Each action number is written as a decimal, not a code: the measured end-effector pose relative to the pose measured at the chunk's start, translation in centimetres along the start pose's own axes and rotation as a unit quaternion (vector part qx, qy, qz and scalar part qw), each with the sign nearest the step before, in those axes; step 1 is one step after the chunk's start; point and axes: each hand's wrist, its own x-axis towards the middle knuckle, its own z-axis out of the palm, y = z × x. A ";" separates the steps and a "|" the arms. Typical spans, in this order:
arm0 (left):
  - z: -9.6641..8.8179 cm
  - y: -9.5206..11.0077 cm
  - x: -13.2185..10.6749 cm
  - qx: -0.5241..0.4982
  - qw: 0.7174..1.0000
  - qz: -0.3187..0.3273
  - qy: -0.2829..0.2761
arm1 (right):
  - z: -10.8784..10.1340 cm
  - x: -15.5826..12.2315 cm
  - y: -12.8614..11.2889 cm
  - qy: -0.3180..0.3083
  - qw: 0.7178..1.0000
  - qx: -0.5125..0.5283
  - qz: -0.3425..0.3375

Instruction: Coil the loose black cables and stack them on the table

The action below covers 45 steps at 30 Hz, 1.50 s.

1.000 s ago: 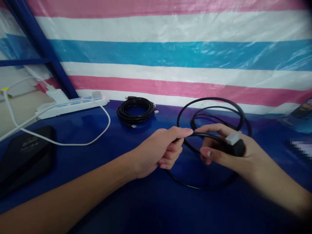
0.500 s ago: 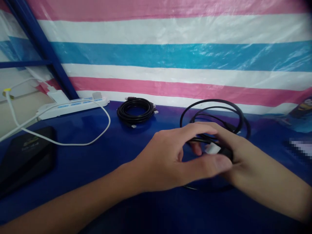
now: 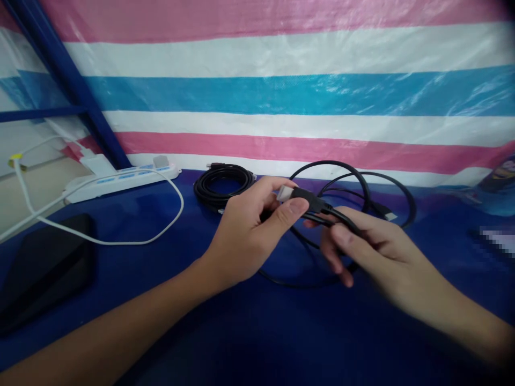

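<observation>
My left hand (image 3: 251, 233) pinches the black plug end (image 3: 298, 195) of a loose black cable (image 3: 358, 185) between thumb and fingers, its pale connector tip pointing left. My right hand (image 3: 366, 244) is closed around the gathered loops of the same cable just right of the plug. The loops hang out behind both hands over the blue table (image 3: 241, 332). The cable's other plug (image 3: 388, 214) lies on the table at the right.
A second black cable, coiled in a bundle (image 3: 221, 185), lies behind my left hand. A white power strip (image 3: 120, 177) with a white cord (image 3: 132, 236) sits at the back left. A black box (image 3: 44, 268) is at the left edge. A striped tarp hangs behind.
My left hand let go of the cable strand, crossed to my right hand and took the plug end, lifting it leftward. My right hand shifted its hold to the loops.
</observation>
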 end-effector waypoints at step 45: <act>0.5 1.6 0.2 -0.280 0.895 -0.262 -0.228 | -0.1 -1.5 -0.5 0.086 0.992 -0.081 -0.052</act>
